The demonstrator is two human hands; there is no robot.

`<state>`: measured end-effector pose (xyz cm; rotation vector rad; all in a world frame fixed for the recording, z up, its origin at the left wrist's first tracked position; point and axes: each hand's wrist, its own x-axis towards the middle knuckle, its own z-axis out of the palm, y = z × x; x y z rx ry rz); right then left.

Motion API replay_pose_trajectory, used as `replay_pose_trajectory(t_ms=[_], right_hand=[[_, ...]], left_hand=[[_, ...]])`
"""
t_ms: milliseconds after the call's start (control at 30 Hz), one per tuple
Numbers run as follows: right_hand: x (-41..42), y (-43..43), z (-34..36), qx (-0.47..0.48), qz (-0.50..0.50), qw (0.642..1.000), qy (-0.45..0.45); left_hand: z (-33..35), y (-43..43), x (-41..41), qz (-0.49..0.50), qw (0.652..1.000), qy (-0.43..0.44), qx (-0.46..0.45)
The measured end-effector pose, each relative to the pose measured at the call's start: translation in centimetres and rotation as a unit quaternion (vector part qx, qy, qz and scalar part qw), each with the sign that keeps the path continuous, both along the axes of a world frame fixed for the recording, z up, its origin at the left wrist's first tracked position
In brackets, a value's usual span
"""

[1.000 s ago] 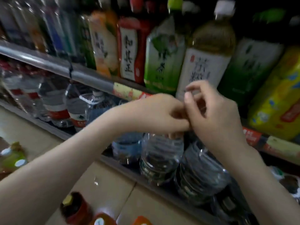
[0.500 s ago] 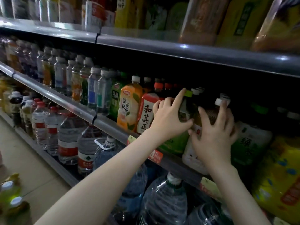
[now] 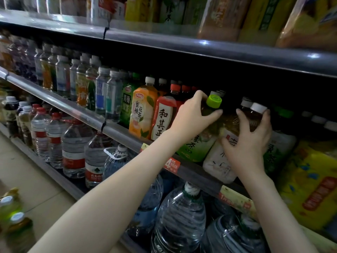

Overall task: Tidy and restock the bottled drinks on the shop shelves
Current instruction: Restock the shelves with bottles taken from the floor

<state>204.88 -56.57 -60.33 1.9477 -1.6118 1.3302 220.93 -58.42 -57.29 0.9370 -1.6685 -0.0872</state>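
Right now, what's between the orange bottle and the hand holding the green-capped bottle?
One red-labelled bottle stands between the orange bottle and the left hand gripping the green-capped bottle, seen in the head view.

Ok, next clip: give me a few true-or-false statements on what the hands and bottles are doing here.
1. The left hand holds the green-capped bottle near its neck. True.
2. The right hand holds a red-capped bottle. False: it holds the white-capped bottle.
3. Large water jugs stand on the bottom shelf, below the hands. True.
4. The orange-labelled bottle stands to the right of both hands. False: it stands to their left.
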Motion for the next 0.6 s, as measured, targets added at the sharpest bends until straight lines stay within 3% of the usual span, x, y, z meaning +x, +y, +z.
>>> replay_pose_trajectory(t_ms=[100, 233, 333, 433, 500, 600], right_hand=[[-0.6, 0.2, 0.2, 0.015, 0.000, 1.000, 0.021], [-0.6, 0.3, -0.2, 0.052, 0.037, 0.994, 0.083], [-0.5, 0.6, -0.8, 0.074, 0.056, 0.994, 0.062], [-0.1, 2.7, -2.4, 0.068, 0.071, 0.995, 0.017], [0.8, 5.1, -4.7, 0.052, 0.131, 0.990, 0.021], [2.2, 8.7, -8.5, 0.171, 0.283, 0.942, 0.065]], left_hand=[[-0.5, 2.1, -0.3, 0.055, 0.992, -0.019, -0.111], [-2.1, 5.3, 0.1, 0.102, 0.978, 0.064, -0.171], [-3.0, 7.8, 1.2, 0.128, 0.967, 0.092, -0.200], [-5.0, 10.6, 2.4, 0.127, 0.973, 0.098, -0.163], [-6.9, 12.0, 3.2, 0.119, 0.984, 0.091, -0.098], [-9.9, 13.7, 3.6, 0.099, 0.994, 0.054, 0.003]])
